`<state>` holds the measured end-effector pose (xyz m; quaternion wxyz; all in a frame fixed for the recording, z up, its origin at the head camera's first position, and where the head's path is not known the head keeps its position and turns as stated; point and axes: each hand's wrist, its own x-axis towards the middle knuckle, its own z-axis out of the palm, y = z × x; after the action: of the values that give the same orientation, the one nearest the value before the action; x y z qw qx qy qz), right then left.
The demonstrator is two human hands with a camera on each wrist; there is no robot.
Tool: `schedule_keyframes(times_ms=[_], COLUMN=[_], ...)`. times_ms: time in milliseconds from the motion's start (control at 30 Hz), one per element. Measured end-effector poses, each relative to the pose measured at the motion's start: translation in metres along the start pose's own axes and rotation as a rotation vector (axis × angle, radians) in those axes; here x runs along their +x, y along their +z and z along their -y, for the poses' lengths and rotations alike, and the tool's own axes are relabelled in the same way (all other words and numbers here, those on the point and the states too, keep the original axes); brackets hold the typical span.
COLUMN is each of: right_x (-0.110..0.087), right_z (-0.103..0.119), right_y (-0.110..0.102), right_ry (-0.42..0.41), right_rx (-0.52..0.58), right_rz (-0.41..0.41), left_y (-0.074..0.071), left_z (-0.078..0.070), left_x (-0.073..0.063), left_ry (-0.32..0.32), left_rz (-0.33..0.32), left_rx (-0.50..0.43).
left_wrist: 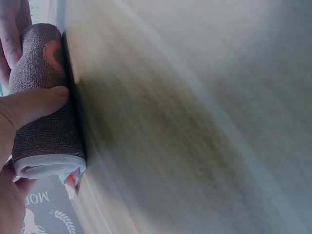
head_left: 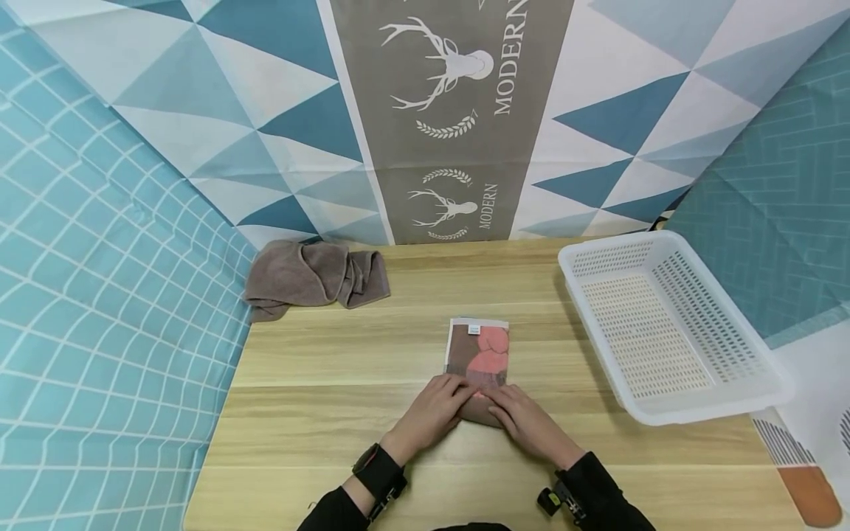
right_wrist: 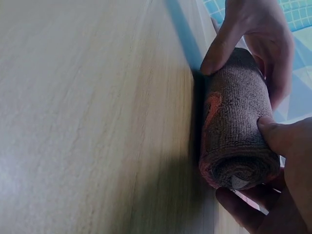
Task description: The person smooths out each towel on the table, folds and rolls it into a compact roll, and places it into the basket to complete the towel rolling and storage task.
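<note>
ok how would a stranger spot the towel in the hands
On the pale wooden table, look between the bunched plain brown towel and the white plastic basket, but nearer the camera. There the left hand and right hand hold a partly rolled brown towel with a pink design. That design and its roll set it apart from the plain, bunched one.

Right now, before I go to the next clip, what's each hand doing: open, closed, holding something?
Left hand: gripping the left end of the partly rolled towel.
Right hand: gripping its right end.
</note>
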<state>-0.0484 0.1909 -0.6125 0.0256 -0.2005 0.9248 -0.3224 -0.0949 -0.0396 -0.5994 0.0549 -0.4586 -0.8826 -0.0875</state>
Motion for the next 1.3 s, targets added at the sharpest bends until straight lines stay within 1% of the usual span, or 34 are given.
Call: schedule_keyframes(times_ms=[67, 133, 233, 300, 400, 467, 567, 633, 700, 767, 867, 933, 1033, 1167, 1300], right_x=[-0.001, -0.001, -0.001, -0.001, -0.001, -0.001, -0.003, -0.003, -0.002, -0.001, 0.002, 0.003, 0.004, 0.006, 0.009], right_z=[0.000, 0.001, 0.002, 0.002, 0.001, -0.001, -0.004, -0.006, -0.008, -0.009, -0.009, -0.010, -0.010, -0.008, -0.005], right_y=[0.001, 0.001, 0.001, 0.001, 0.002, 0.004, 0.008, 0.010, 0.011, 0.012, 0.012, 0.012, 0.011, 0.008, 0.003], right_ry=[-0.026, -0.076, -0.168, -0.217, -0.249, -0.247, -0.234, -0.229, -0.227, -0.230, -0.226, -0.212, -0.169, -0.092, -0.034], right_rx=[-0.041, -0.084, -0.131, -0.154, -0.191, -0.210, -0.207, -0.190, -0.175, -0.170, -0.171, -0.178, -0.165, -0.103, -0.019], right_rz=[-0.039, -0.094, -0.179, -0.210, -0.203, -0.193, -0.177, -0.176, -0.179, -0.186, -0.189, -0.181, -0.152, -0.090, -0.026], left_y=[-0.001, -0.002, -0.003, -0.003, -0.002, -0.002, -0.004, -0.006, -0.006, -0.006, -0.002, 0.000, 0.004, 0.005, 0.006], left_z=[0.001, 0.002, 0.005, 0.009, 0.012, 0.013, 0.014, 0.014, 0.013, 0.012, 0.009, 0.007, 0.007, 0.006, 0.005], left_x=[0.001, 0.002, 0.004, 0.005, 0.003, 0.003, 0.003, 0.005, 0.005, 0.006, 0.004, 0.004, 0.005, 0.005, 0.005], left_ry=[0.004, 0.004, -0.013, -0.025, -0.046, -0.050, -0.073, -0.086, -0.083, -0.065, -0.029, -0.007, 0.036, 0.069, 0.069], left_rz=[0.016, 0.034, 0.060, 0.069, 0.082, 0.090, 0.134, 0.157, 0.163, 0.137, 0.063, 0.019, -0.050, -0.126, -0.156], left_rx=[0.011, 0.002, -0.064, -0.127, -0.211, -0.251, -0.290, -0.285, -0.233, -0.165, -0.065, -0.029, 0.008, 0.020, 0.012])
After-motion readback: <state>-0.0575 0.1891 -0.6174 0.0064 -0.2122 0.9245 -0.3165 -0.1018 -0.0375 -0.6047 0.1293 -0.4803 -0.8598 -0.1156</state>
